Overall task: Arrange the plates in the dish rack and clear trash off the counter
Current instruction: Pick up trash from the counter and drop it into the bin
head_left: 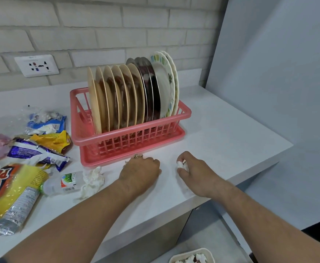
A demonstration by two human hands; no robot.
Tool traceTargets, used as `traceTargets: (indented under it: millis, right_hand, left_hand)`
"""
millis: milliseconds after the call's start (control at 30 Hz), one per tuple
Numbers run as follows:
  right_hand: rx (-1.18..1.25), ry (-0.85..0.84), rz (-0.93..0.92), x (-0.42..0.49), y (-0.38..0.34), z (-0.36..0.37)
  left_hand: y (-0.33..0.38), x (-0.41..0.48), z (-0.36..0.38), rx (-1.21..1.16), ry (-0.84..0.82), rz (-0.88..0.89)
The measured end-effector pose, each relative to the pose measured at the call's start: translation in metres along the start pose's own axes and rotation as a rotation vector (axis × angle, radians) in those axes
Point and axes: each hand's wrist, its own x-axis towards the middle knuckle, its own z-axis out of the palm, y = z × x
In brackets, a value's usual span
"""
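A pink dish rack [128, 138] stands on the white counter [221, 133], filled with several upright plates [125, 95]: beige ones at left, steel ones, then white patterned ones at right. In front of the rack, my left hand [141, 172] is closed over a small brownish scrap [137, 156]. My right hand [191, 170] is closed on a crumpled white tissue [181, 165]. More trash lies at left: another crumpled tissue [91, 180], a small plastic bottle [63, 184], a yellow snack bag [13, 192], and blue and yellow wrappers [41, 147].
A white bin [193, 257] with tissue in it shows below the counter's front edge. A wall socket [36, 65] sits on the brick wall behind. A grey panel [278, 73] rises at the counter's right end.
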Motion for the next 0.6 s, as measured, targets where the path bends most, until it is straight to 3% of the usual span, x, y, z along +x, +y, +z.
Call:
traceTargets:
  millis: [267,600]
  right_hand:
    - [0.049,0.093,-0.027,0.005,0.008,-0.023]
    - [0.103,0.159,-0.057,0.002,0.024,-0.054]
  left_hand:
    - [0.006,0.012,-0.03,-0.301,0.296,-0.137]
    - [0.032,0.017,-0.063,-0.541,0.363,-0.214]
